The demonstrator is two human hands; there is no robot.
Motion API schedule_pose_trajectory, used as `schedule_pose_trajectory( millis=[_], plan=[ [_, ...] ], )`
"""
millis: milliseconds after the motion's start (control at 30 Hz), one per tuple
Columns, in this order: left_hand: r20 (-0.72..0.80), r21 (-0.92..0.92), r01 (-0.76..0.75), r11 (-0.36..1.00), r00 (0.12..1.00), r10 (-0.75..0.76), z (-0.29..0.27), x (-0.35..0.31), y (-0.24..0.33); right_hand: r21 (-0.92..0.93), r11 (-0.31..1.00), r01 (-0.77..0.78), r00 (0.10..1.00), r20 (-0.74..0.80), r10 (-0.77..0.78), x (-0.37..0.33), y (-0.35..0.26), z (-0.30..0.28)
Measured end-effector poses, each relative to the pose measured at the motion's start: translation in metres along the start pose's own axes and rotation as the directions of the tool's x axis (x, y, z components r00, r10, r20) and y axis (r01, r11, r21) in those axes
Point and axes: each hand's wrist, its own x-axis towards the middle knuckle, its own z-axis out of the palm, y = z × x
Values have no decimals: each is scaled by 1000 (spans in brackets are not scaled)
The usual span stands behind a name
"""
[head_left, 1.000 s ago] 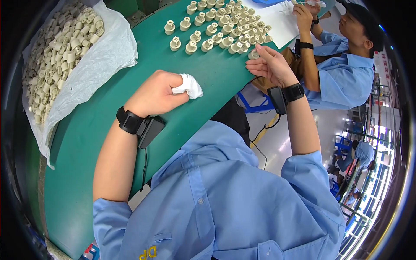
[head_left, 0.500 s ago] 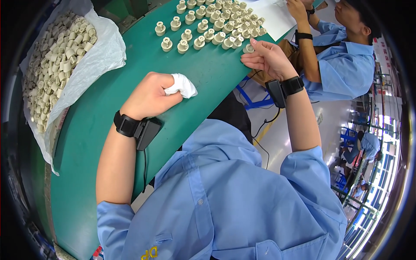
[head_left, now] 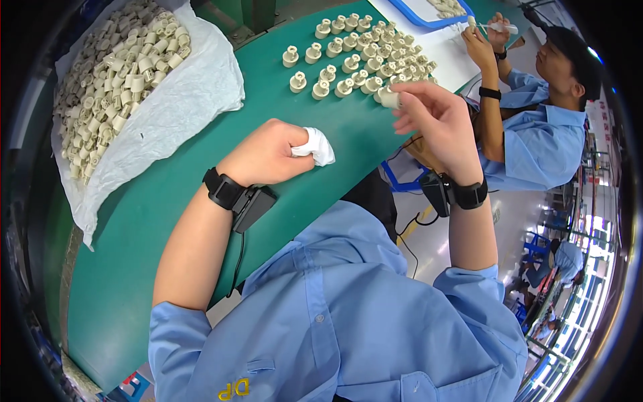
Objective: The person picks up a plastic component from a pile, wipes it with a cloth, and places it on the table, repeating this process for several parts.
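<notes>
My left hand (head_left: 264, 153) is closed around a crumpled white cloth (head_left: 319, 146) above the green table. Farther right, my right hand (head_left: 439, 124) is at the near edge of a group of beige plastic fittings (head_left: 350, 63). Its thumb and forefinger meet at a single beige fitting (head_left: 388, 98), which tilts sideways between them. The other fingers are loosely curled. The grouped fittings have a wide round base and a narrower top, and they stand upright in rough rows.
At the left, a white plastic liner (head_left: 191, 94) holds a heap of loose beige pieces (head_left: 124, 80). Past the fittings lie a white sheet (head_left: 439, 47) and a blue tray (head_left: 410, 15). A co-worker (head_left: 546, 100) at the right holds a small piece and a white object.
The view has shifted, so the table and fittings appear farther right and lower. My right hand has turned, with the single fitting now tilted at its fingertips. My left hand keeps the cloth.
</notes>
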Motion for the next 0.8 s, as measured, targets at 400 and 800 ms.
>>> schedule_pose_trajectory(
  millis=[400, 800],
  plan=[
    [5, -29, -61, 998, 998, 61, -2, 0, 3, -506, 796, 333, 943, 166, -290, 106, -52, 52],
    [13, 7, -54, 999, 998, 54, -4, -1, 8, -801, 432, 415, 902, 299, -312, 181, -32, 87]
  ],
)
